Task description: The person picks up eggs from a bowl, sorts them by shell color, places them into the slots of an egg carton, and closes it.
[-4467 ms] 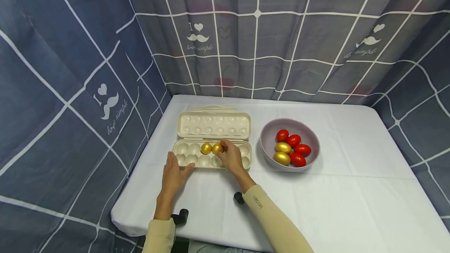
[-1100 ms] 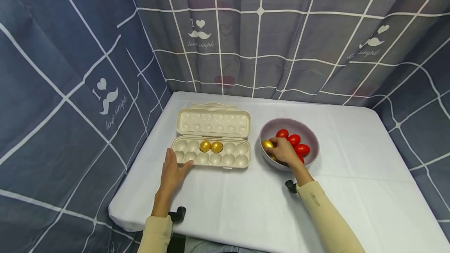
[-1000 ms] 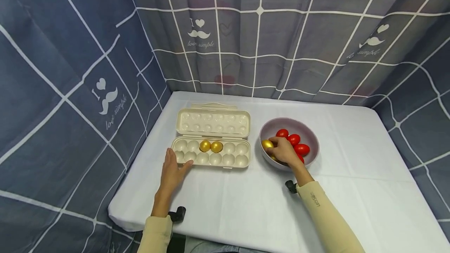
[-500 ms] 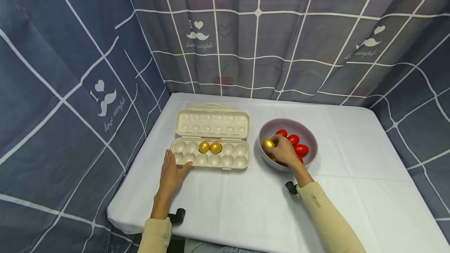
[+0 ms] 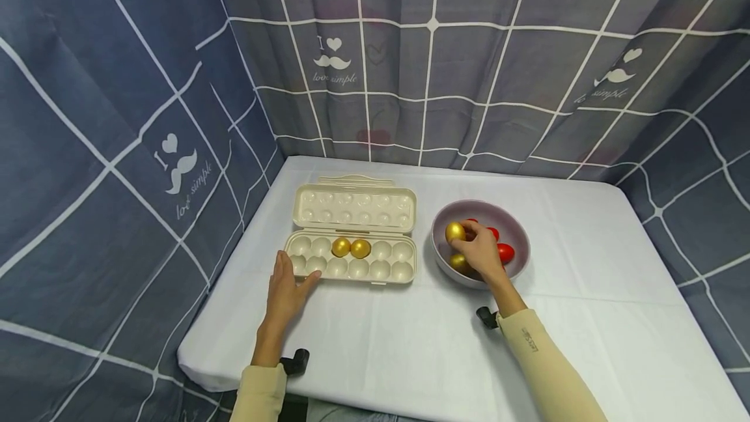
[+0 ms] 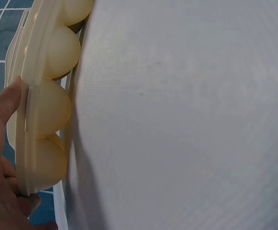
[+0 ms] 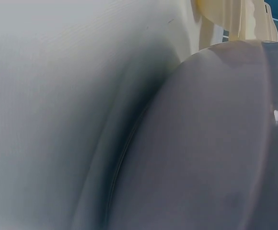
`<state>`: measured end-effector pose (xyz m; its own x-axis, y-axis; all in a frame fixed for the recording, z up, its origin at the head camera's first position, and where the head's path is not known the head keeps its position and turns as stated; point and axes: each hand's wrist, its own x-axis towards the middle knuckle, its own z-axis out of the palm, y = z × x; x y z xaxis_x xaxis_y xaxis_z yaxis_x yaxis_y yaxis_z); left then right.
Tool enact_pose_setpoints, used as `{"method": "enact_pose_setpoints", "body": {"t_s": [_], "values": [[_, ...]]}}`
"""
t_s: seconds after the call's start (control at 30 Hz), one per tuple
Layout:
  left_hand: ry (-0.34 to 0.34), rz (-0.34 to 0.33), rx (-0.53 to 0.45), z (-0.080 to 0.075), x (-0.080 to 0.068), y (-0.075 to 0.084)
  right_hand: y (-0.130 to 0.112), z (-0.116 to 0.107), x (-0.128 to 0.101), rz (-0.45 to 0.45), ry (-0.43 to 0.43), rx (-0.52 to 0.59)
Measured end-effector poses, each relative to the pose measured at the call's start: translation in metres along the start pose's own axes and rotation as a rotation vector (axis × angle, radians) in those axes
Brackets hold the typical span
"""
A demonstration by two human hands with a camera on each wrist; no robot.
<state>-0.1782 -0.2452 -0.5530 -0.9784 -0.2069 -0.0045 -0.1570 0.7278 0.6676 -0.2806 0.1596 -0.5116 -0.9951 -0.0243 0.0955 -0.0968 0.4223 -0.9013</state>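
Note:
My left hand [image 5: 285, 292] rests at the near left corner of a cream egg carton [image 5: 355, 204], its lid laid back. The thumb [image 6: 9, 98] touches the carton's front edge, while the fingers lie along its left end. Two gold eggs [image 5: 341, 247] sit side by side in the carton's back row. Over the mauve bowl [image 5: 515, 226], my right hand [image 5: 482, 251] pinches another gold egg [image 5: 454, 232] between thumb and fingers. Below it in the bowl are a gold egg [image 5: 459, 262] and several red eggs [image 5: 505, 253], partly hidden by the hand.
A white cloth [image 5: 562, 324] covers the table. Grid-patterned curtains [image 5: 387, 77] hang behind it and at both sides. In the right wrist view, the bowl's outer wall [image 7: 196, 139] fills much of the frame, with a corner of the carton beyond.
Since 4.5 seconds ago, my right hand has left a second gold egg in the carton and moved right to the bowl. Over the last half second it has raised another gold egg. My left hand stays put.

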Motion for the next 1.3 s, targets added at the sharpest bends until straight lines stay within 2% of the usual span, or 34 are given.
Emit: {"method": "enact_pose_setpoints", "body": {"t_s": [0.3, 0.53, 0.77, 0.97, 1.17, 1.3], "values": [[0.015, 0.005, 0.005, 0.001, -0.001, 0.0, -0.001, 0.002, -0.003, -0.028, 0.026, -0.002], [0.015, 0.001, -0.004, 0.001, 0.0, 0.0, -0.007, 0.004, -0.005, -0.05, 0.078, 0.14], [0.007, -0.013, -0.007, 0.001, 0.0, 0.001, -0.05, 0.01, -0.023, -0.122, 0.058, 0.191], [0.01, -0.005, -0.023, 0.002, 0.0, 0.001, -0.071, 0.036, -0.03, -0.256, 0.047, 0.234], [0.023, -0.004, -0.028, 0.003, 0.0, 0.0, -0.052, 0.08, -0.025, -0.333, -0.037, 0.262], [0.024, -0.006, -0.034, 0.001, -0.002, -0.001, -0.046, 0.103, -0.023, -0.339, -0.067, 0.202]]}}
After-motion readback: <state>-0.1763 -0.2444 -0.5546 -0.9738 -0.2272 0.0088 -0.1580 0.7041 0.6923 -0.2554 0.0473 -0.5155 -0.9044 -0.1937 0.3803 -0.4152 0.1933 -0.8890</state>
